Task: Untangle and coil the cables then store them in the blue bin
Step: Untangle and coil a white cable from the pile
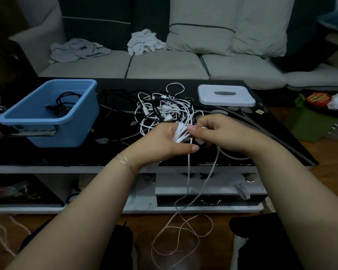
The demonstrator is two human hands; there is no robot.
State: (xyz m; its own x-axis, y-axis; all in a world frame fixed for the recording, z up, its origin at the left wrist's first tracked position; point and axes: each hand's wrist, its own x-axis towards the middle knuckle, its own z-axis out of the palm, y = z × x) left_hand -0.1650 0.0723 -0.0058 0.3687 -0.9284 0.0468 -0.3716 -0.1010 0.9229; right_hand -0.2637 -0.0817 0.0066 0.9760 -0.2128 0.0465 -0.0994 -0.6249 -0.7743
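My left hand grips a bundle of white cable loops over the front of the black table. My right hand pinches the same white cable just right of the bundle. The cable's loose end hangs off the table edge and curls on the floor. Behind my hands lies a tangle of white and black cables. The blue bin stands at the table's left with a coiled black cable inside it.
A white lidded box sits at the table's back right. A grey sofa with crumpled cloths runs behind the table. Green packaging lies on the floor at right. A drawer and shelf sit under the tabletop.
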